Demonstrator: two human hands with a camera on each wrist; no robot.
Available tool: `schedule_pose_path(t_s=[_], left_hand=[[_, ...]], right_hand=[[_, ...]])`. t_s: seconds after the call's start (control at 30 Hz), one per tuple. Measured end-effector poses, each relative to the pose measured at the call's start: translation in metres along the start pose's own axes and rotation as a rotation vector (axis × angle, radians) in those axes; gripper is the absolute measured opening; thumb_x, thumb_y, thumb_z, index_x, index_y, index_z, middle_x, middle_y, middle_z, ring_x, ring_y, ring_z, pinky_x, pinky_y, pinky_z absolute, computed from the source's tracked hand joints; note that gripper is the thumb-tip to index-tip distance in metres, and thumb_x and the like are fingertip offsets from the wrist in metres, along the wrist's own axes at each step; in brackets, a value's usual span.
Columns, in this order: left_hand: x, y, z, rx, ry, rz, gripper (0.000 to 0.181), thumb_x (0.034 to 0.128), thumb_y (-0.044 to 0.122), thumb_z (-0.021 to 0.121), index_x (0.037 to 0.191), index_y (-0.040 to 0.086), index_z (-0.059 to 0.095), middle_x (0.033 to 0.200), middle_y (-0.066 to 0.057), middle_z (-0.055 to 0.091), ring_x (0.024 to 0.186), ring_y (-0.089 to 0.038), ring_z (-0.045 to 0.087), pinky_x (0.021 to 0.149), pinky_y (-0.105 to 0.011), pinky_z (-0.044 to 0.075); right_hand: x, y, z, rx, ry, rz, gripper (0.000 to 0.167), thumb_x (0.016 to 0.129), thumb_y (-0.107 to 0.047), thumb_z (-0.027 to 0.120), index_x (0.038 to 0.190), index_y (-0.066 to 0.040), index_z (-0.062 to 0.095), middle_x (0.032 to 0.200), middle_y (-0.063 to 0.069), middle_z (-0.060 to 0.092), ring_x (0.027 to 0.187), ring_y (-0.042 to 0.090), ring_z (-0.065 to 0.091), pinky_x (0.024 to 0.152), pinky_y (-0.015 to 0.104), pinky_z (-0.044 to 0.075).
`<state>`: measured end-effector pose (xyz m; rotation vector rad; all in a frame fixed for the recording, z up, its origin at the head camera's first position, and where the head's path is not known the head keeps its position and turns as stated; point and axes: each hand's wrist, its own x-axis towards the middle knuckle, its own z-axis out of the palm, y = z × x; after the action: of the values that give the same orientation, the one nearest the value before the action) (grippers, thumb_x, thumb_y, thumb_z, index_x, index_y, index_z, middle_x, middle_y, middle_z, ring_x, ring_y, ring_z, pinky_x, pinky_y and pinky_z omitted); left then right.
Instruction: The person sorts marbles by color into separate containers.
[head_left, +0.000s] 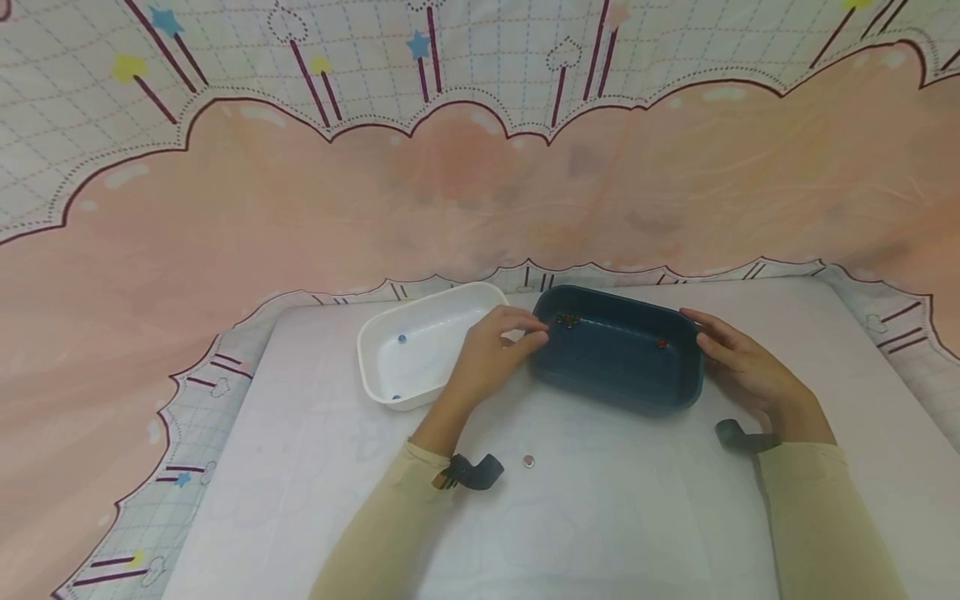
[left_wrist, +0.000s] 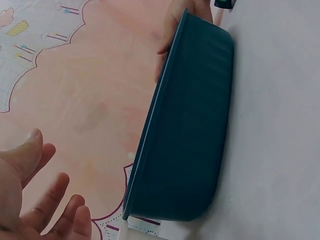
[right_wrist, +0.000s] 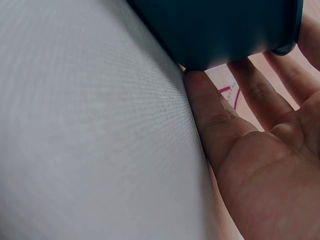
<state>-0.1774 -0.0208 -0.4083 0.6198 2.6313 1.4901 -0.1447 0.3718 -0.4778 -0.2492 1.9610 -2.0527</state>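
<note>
In the head view my left hand point(head_left: 491, 354) is over the left rim of a dark blue tray point(head_left: 615, 383). The left wrist view shows this hand's fingers point(left_wrist: 50, 200) loosely bent and apart from the tray, with nothing seen between them. My right hand point(head_left: 750, 371) holds the tray's right end, thumb at the rim, fingers point(right_wrist: 257, 92) against the end wall. Inside the tray lie a cluster of small brownish beads point(head_left: 567, 320) and a reddish bead point(head_left: 662, 342). A white tray point(head_left: 367, 375) stands beside it, holding two small blue beads point(head_left: 402, 339).
A small round reddish-and-white piece point(head_left: 528, 461) lies on the white-covered table point(head_left: 600, 517), in front of the trays. Behind the table hangs a patterned pink cloth point(head_left: 337, 208). Each wrist bears a dark strapped device point(head_left: 476, 472). The two trays stand close together.
</note>
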Motion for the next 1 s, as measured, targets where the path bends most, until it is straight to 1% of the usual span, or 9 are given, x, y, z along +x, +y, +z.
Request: schedule_pose_path(t_s=[0.23, 0.43, 0.53, 0.67, 0.77, 0.87, 0.93, 1.0], left_hand=[[-0.006, -0.006, -0.004, 0.001, -0.014, 0.031, 0.021, 0.0976, 0.038, 0.069, 0.112, 0.025, 0.077, 0.123, 0.008, 0.067, 0.120, -0.010, 0.061, 0.095, -0.035, 0.057], [-0.015, -0.009, -0.007, -0.028, -0.065, 0.042, 0.019, 0.0967, 0.035, 0.071, 0.111, 0.024, 0.077, 0.116, 0.011, 0.071, 0.117, -0.008, 0.063, 0.096, -0.033, 0.057], [-0.022, -0.011, -0.008, -0.035, -0.108, 0.028, 0.016, 0.0959, 0.033, 0.072, 0.109, 0.025, 0.077, 0.111, 0.013, 0.072, 0.114, -0.006, 0.064, 0.098, -0.033, 0.056], [-0.030, -0.017, -0.011, -0.014, -0.194, 0.018, 0.015, 0.0963, 0.031, 0.072, 0.109, 0.026, 0.077, 0.111, 0.015, 0.073, 0.113, -0.005, 0.065, 0.100, -0.034, 0.055], [-0.035, -0.023, -0.012, 0.009, -0.263, 0.045, 0.017, 0.0973, 0.029, 0.070, 0.111, 0.022, 0.077, 0.115, 0.012, 0.073, 0.115, -0.007, 0.065, 0.102, -0.035, 0.054], [-0.039, -0.031, -0.013, 0.029, -0.325, 0.085, 0.018, 0.0972, 0.028, 0.071, 0.111, 0.019, 0.078, 0.121, 0.009, 0.073, 0.122, -0.010, 0.063, 0.106, -0.035, 0.051], [-0.042, -0.035, -0.013, 0.038, -0.369, 0.111, 0.017, 0.0967, 0.026, 0.071, 0.110, 0.018, 0.078, 0.124, 0.006, 0.072, 0.126, -0.012, 0.061, 0.109, -0.036, 0.050], [-0.045, -0.040, -0.013, 0.067, -0.407, 0.129, 0.016, 0.0965, 0.025, 0.071, 0.109, 0.019, 0.079, 0.127, 0.006, 0.070, 0.128, -0.012, 0.060, 0.110, -0.036, 0.048]], right_hand=[[-0.001, 0.000, 0.000, -0.011, 0.000, -0.013, 0.054, 0.111, -0.016, 0.043, 0.162, -0.016, 0.027, 0.152, -0.008, 0.038, 0.130, -0.008, 0.046, 0.099, 0.008, 0.041], [-0.001, 0.000, 0.000, -0.021, 0.006, -0.012, 0.054, 0.111, -0.016, 0.043, 0.162, -0.017, 0.028, 0.150, -0.008, 0.041, 0.130, -0.006, 0.047, 0.099, 0.008, 0.041], [-0.001, 0.000, 0.000, -0.037, 0.017, -0.001, 0.054, 0.111, -0.018, 0.044, 0.162, -0.018, 0.029, 0.150, -0.010, 0.041, 0.129, -0.007, 0.046, 0.098, 0.008, 0.041], [-0.001, 0.000, 0.000, -0.031, 0.019, 0.005, 0.054, 0.111, -0.018, 0.044, 0.162, -0.018, 0.028, 0.150, -0.010, 0.041, 0.129, -0.007, 0.046, 0.098, 0.007, 0.041], [-0.001, 0.000, 0.000, -0.014, 0.011, 0.005, 0.054, 0.111, -0.018, 0.044, 0.162, -0.018, 0.027, 0.150, -0.009, 0.039, 0.129, -0.007, 0.047, 0.098, 0.008, 0.041], [-0.001, 0.001, 0.000, -0.017, 0.007, 0.003, 0.054, 0.111, -0.017, 0.043, 0.162, -0.018, 0.027, 0.152, -0.008, 0.038, 0.129, -0.009, 0.046, 0.098, 0.007, 0.040], [-0.001, 0.001, 0.000, -0.025, 0.007, 0.001, 0.054, 0.111, -0.017, 0.043, 0.162, -0.017, 0.027, 0.153, -0.008, 0.037, 0.129, -0.009, 0.046, 0.099, 0.007, 0.040], [-0.001, 0.001, 0.000, -0.033, 0.009, 0.000, 0.054, 0.111, -0.018, 0.044, 0.162, -0.017, 0.028, 0.154, -0.008, 0.037, 0.130, -0.010, 0.045, 0.099, 0.007, 0.040]])
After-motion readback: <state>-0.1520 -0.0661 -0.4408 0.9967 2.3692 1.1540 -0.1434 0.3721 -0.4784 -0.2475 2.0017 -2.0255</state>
